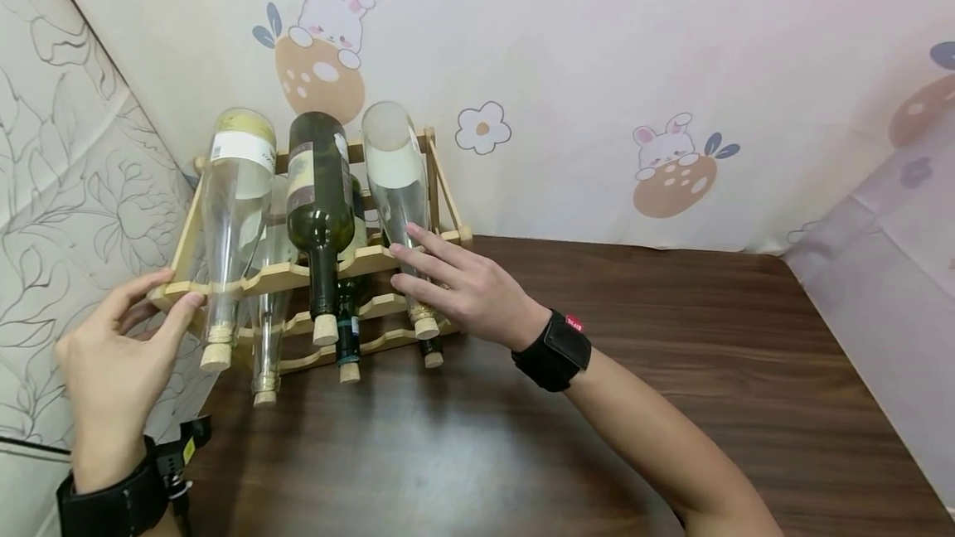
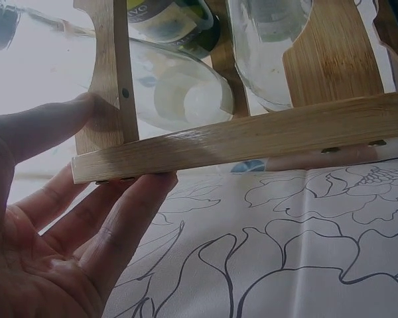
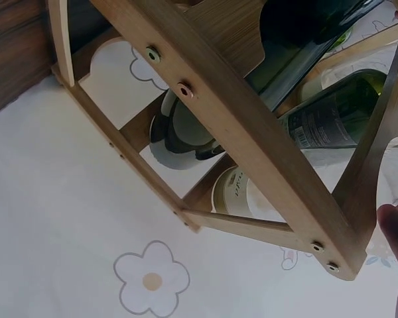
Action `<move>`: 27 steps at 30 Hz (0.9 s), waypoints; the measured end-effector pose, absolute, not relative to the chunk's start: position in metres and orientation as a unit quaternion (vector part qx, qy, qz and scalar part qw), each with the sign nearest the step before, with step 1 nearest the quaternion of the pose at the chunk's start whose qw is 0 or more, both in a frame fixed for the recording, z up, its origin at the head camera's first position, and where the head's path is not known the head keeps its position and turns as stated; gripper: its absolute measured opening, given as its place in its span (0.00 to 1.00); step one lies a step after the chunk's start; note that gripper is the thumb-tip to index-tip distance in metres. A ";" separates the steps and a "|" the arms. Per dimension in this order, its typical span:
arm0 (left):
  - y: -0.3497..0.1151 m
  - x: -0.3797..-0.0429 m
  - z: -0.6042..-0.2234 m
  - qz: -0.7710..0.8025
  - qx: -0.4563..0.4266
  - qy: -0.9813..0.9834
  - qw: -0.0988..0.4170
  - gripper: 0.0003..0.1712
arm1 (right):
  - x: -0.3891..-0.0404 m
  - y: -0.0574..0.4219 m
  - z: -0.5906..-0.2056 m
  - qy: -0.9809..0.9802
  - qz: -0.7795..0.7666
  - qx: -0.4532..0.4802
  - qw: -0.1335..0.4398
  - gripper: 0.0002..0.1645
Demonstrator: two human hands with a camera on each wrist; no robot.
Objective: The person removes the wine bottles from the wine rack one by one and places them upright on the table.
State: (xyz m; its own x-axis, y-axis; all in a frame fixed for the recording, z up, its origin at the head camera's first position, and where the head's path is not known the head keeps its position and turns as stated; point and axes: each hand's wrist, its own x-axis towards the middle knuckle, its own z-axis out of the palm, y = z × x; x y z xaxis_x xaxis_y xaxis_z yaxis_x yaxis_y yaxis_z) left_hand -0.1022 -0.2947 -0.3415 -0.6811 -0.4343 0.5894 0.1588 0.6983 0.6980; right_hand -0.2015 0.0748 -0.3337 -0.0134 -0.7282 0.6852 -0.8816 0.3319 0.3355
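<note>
In the head view, the left hand pinches near 9 o'clock, thumb opposite fingers. The right hand, near 6 o'clock, extends slightly spread fingers toward 10 o'clock; the right forearm slants from nearly 5 o'clock.

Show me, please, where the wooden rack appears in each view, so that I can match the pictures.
Head: the wooden rack is left of centre.
Left wrist: its long rail crosses the picture, mostly in the upper half.
Right wrist: its thick beam runs diagonally from upper left to lower right.
Shared landmark: glass bottles in the rack.
</note>
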 end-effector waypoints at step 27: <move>-0.295 -0.098 -0.342 -0.362 0.102 -0.840 0.391 0.24 | -0.171 0.086 -0.302 -0.571 0.280 0.542 0.549 0.07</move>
